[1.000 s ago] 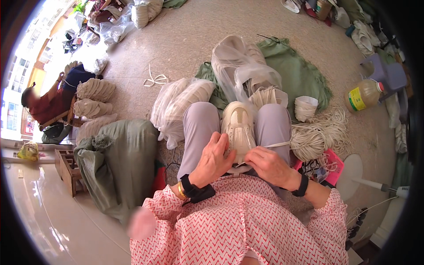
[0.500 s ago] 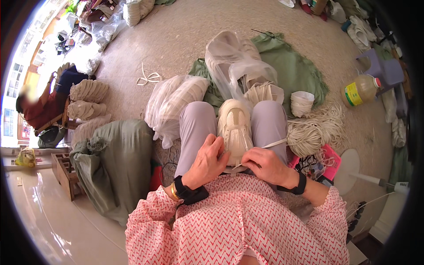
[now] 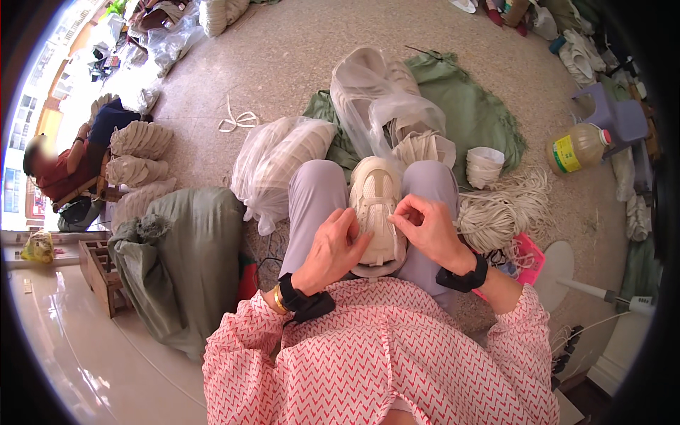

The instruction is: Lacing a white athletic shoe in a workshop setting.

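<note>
A cream sneaker (image 3: 375,195) rests between my knees, toe pointing away from me, with straps and a mesh panel on top. My left hand (image 3: 329,248) lies along its left side, fingers curled and thumb pressed to the upper. On the opposite side, my right hand (image 3: 431,230) is raised in a pinch over the eyelet edge. Little shows between thumb and forefinger; it appears to be the end of a shoelace. To the right of my knee lies a thick bundle of cream laces (image 3: 506,212).
Clear plastic bags of shoes (image 3: 283,156) lie ahead on a green cloth (image 3: 460,99). A small stack of shoe pieces (image 3: 485,167), a pink basket (image 3: 528,258) and a liquid-filled jug (image 3: 577,150) are at right. A grey-green sack (image 3: 191,262) stands left; another person (image 3: 71,163) sits beyond.
My right hand has moved up and forward from the shoe's heel opening to its eyelet edge. The pale lace stretched over my right knee no longer shows. My left hand has barely shifted.
</note>
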A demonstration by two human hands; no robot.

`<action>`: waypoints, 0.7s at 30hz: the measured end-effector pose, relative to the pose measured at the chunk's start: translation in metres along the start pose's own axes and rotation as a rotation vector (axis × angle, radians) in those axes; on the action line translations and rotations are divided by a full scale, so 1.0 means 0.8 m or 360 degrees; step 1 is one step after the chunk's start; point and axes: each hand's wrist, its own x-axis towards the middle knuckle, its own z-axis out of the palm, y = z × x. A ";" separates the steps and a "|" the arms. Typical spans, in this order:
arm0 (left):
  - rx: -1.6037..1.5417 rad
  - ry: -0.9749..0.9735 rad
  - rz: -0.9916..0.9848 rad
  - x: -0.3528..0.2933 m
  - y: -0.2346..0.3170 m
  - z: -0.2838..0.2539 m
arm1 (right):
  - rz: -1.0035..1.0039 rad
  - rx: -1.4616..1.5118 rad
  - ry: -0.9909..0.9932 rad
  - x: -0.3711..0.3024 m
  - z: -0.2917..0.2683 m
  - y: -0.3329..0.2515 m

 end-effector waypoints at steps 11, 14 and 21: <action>-0.0022 0.0105 -0.0046 0.038 -0.015 0.007 | -0.0042 -0.0105 0.0143 0.014 0.008 0.009; -0.0022 0.0100 -0.0053 0.038 -0.017 0.008 | -0.0037 -0.0091 0.0171 0.014 0.010 0.007; -0.0018 0.0084 -0.0079 0.042 -0.019 0.007 | 0.0026 -0.0092 0.0157 0.019 0.008 0.008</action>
